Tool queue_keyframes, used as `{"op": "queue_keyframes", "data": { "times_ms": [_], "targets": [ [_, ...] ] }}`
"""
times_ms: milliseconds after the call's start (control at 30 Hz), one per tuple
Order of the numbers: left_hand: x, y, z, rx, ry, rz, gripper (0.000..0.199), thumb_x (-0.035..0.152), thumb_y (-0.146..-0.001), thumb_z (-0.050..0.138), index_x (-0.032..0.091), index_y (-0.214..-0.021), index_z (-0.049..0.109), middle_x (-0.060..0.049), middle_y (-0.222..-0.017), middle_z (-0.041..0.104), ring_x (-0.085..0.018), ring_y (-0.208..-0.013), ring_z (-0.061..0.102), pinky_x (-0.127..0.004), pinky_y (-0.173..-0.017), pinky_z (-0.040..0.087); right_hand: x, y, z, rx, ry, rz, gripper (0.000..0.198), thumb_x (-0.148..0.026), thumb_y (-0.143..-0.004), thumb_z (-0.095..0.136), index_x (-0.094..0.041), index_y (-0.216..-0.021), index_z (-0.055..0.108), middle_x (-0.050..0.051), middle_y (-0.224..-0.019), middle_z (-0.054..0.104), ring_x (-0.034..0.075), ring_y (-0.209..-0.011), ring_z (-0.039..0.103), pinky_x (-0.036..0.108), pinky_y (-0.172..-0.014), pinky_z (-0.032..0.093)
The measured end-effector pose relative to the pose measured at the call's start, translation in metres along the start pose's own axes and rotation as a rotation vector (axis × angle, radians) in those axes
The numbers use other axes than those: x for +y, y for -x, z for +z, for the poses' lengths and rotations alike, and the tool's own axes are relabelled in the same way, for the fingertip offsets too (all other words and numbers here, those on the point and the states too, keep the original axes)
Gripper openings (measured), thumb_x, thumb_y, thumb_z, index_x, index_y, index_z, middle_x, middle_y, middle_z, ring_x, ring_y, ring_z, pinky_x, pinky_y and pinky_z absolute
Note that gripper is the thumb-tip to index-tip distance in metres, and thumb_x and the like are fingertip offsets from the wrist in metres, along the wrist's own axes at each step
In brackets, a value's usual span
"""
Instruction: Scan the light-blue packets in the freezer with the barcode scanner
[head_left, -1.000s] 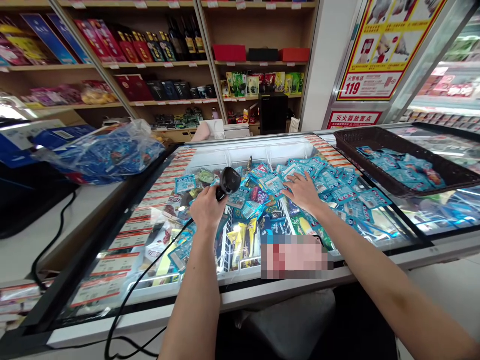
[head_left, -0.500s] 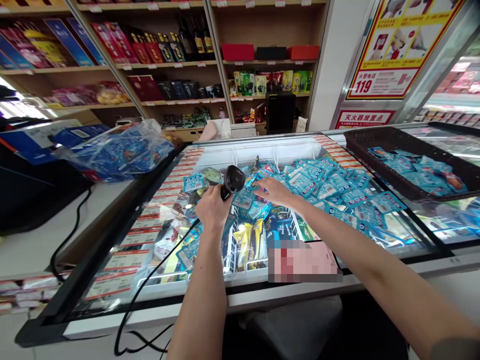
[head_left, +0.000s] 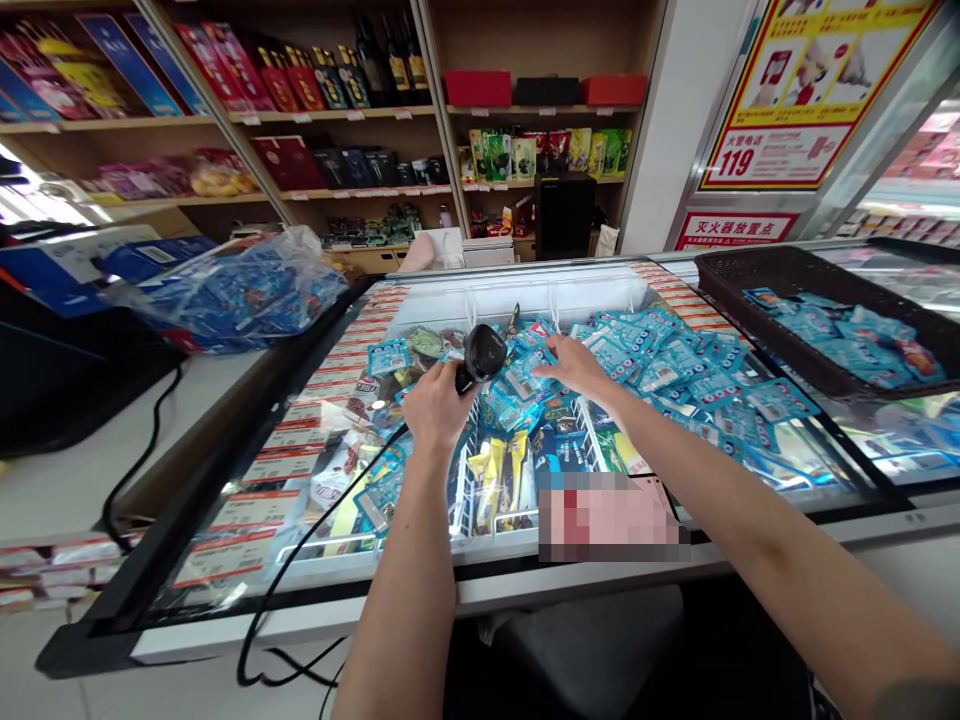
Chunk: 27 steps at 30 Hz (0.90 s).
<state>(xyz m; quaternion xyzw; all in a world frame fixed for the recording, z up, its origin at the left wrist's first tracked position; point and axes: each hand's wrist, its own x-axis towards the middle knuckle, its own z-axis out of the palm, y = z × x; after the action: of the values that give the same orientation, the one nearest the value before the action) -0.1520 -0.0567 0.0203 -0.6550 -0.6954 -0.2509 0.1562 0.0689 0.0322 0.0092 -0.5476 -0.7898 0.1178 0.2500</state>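
My left hand [head_left: 439,405] is wrapped round the handle of a black barcode scanner [head_left: 485,352], whose head tilts over the glass-topped freezer [head_left: 300,625]. A black cable [head_left: 322,525] trails from it toward the front edge. To its right, my right hand [head_left: 576,368] hovers at the small blue packets [head_left: 664,365], thumb and fingers apart. Just left of its fingertips lies one blue packet [head_left: 525,375]; whether they touch it I cannot tell. More blue packets are heaped to the right. Yellow-wrapped packs [head_left: 501,470] stand in a white wire basket [head_left: 592,435] below.
A dark brown crate [head_left: 757,262] holding blue packets stands at the right. On the left counter sits a clear plastic bag [head_left: 255,290] of blue packets. A blurred-out pink item [head_left: 611,515] lies at the front edge. Stocked shelves [head_left: 337,110] line the back.
My right hand has shifted slightly right and up, away from the scanner. My left hand and the scanner have also moved a little right. The view has shifted slightly.
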Motion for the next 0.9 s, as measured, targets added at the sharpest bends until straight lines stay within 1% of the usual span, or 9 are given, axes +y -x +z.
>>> {"op": "queue_keyframes", "data": {
  "times_ms": [33, 100, 233, 300, 400, 533, 700, 900],
  "targets": [
    [0.001, 0.001, 0.000, -0.010, 0.001, 0.026, 0.033, 0.046, -0.080, 0.054, 0.025, -0.105, 0.061, -0.005, -0.097, 0.066, -0.023, -0.088, 0.061, -0.029, -0.059, 0.036, 0.007, 0.004, -0.006, 0.028, -0.042, 0.008, 0.032, -0.045, -0.071, 0.067, -0.019, -0.089, 0.060, 0.004, -0.081, 0.065, 0.021, -0.076, 0.061, 0.031, -0.068, 0.045],
    [0.004, 0.002, 0.001, -0.028, -0.002, 0.079, 0.033, 0.044, -0.080, 0.055, 0.025, -0.107, 0.061, -0.005, -0.097, 0.066, -0.023, -0.088, 0.061, -0.029, -0.059, 0.035, 0.022, 0.012, -0.019, 0.114, -0.145, 0.006, 0.023, -0.041, -0.074, 0.064, -0.019, -0.080, 0.059, 0.002, -0.073, 0.063, 0.017, -0.068, 0.060, 0.029, -0.065, 0.045],
    [0.010, 0.005, 0.005, -0.048, 0.009, 0.206, 0.032, 0.041, -0.080, 0.055, 0.025, -0.107, 0.060, -0.004, -0.097, 0.066, -0.022, -0.088, 0.061, -0.029, -0.060, 0.035, 0.050, 0.032, -0.036, 0.291, -0.299, 0.053, 0.022, -0.041, -0.076, 0.061, -0.021, -0.082, 0.056, 0.000, -0.070, 0.062, 0.016, -0.063, 0.059, 0.029, -0.061, 0.046],
    [0.013, 0.006, 0.007, -0.056, 0.028, 0.267, 0.030, 0.040, -0.081, 0.054, 0.025, -0.107, 0.060, -0.004, -0.097, 0.066, -0.022, -0.089, 0.061, -0.029, -0.061, 0.036, 0.061, 0.040, -0.040, 0.339, -0.359, 0.078, 0.023, -0.043, -0.078, 0.058, -0.021, -0.084, 0.055, 0.000, -0.068, 0.061, 0.016, -0.058, 0.058, 0.029, -0.056, 0.046],
    [0.017, 0.007, 0.010, -0.080, 0.049, 0.334, 0.031, 0.039, -0.082, 0.053, 0.025, -0.108, 0.060, -0.004, -0.099, 0.066, -0.021, -0.091, 0.061, -0.029, -0.063, 0.037, 0.073, 0.047, -0.042, 0.348, -0.405, 0.115, 0.025, -0.046, -0.079, 0.056, -0.022, -0.086, 0.053, -0.001, -0.062, 0.059, 0.016, -0.050, 0.055, 0.030, -0.050, 0.045],
    [0.021, 0.008, 0.013, -0.116, 0.057, 0.381, 0.031, 0.040, -0.082, 0.052, 0.025, -0.107, 0.060, -0.004, -0.097, 0.066, -0.021, -0.091, 0.061, -0.028, -0.061, 0.036, 0.081, 0.048, -0.038, 0.366, -0.344, 0.104, 0.025, -0.046, -0.079, 0.057, -0.022, -0.083, 0.054, -0.001, -0.061, 0.059, 0.017, -0.054, 0.056, 0.032, -0.056, 0.047],
    [0.023, 0.009, 0.015, -0.155, 0.053, 0.386, 0.032, 0.040, -0.081, 0.053, 0.026, -0.109, 0.059, -0.003, -0.097, 0.066, -0.020, -0.091, 0.061, -0.027, -0.060, 0.036, 0.088, 0.045, -0.034, 0.362, -0.343, 0.113, 0.024, -0.045, -0.079, 0.057, -0.022, -0.086, 0.054, -0.001, -0.061, 0.060, 0.018, -0.056, 0.057, 0.034, -0.061, 0.048],
    [0.027, 0.010, 0.014, -0.207, 0.057, 0.379, 0.034, 0.041, -0.082, 0.050, 0.025, -0.110, 0.059, -0.005, -0.100, 0.066, -0.020, -0.095, 0.060, -0.027, -0.065, 0.039, 0.089, 0.045, -0.033, 0.345, -0.309, 0.147, 0.027, -0.047, -0.080, 0.055, -0.021, -0.088, 0.055, -0.001, -0.063, 0.061, 0.018, -0.058, 0.058, 0.034, -0.063, 0.048]
  ]
}}
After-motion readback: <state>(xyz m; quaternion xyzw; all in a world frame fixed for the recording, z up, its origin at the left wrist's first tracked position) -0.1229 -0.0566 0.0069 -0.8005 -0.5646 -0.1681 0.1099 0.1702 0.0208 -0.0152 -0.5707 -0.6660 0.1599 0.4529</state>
